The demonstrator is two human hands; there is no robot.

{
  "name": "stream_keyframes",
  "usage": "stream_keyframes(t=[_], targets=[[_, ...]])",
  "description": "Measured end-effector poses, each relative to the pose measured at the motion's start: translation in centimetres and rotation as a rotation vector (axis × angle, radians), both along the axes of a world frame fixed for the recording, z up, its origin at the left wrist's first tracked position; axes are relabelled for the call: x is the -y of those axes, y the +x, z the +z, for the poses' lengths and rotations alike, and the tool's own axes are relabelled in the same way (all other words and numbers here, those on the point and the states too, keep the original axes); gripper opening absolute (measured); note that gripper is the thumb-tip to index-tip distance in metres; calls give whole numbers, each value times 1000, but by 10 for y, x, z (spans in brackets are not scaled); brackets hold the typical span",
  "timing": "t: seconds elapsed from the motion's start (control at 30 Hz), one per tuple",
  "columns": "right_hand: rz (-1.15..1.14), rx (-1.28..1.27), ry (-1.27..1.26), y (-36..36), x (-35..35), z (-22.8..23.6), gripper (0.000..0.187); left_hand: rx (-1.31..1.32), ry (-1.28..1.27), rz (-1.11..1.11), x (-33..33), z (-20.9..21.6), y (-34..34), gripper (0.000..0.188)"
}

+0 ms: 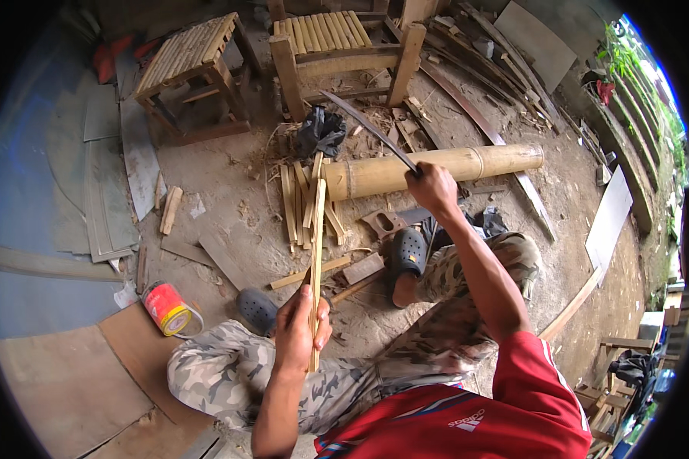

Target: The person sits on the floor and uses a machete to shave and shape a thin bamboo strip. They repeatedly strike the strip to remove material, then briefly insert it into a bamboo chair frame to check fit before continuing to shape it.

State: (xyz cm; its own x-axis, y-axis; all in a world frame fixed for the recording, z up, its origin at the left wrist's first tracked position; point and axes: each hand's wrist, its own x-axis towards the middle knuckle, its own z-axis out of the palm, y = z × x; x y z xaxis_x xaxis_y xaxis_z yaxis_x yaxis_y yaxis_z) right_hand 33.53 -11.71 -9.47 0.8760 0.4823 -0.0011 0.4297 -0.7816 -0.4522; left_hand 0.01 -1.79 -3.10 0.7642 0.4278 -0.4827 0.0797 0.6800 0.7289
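Note:
My left hand [298,329] is closed around the lower part of a long, pale bamboo strip [318,237], which stands nearly upright in the view above my leg. My right hand [432,189] grips the handle of a machete [367,126], its long blade slanting away to the upper left. Below that blade a thick bamboo pole [436,166] lies across the floor. Several cut bamboo strips [289,203] lie by the pole's left end, beside a crumpled black plastic bag [321,131]. A hand saw [390,222] rests just in front of the pole, partly hidden by my shoe.
Two bamboo-topped wooden seats, a stool [187,53] and a wider one [321,32], stand at the back. A red can [165,306] sits at the left. Scrap boards [505,84] are heaped at the back right. A wood block [364,268] lies between my shoes.

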Motion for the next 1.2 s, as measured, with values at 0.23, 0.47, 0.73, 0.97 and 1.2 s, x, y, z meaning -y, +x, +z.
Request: stream_keyframes(t=[0.23, 0.47, 0.73, 0.97, 1.2], targets=[[613, 123, 135, -121, 7, 23, 12, -63, 95, 45, -6, -12, 13, 32], [495, 133, 44, -103, -3, 21, 16, -157, 255, 83, -5, 4, 18, 33], [491, 75, 59, -88, -2, 10, 15, -205, 382, 30, 1, -2, 13, 34], [669, 335, 22, -100, 2, 7, 14, -252, 427, -44, 0, -5, 14, 35], [439, 71, -12, -85, -4, 5, 19, -225, 206, 1, -7, -11, 13, 35]])
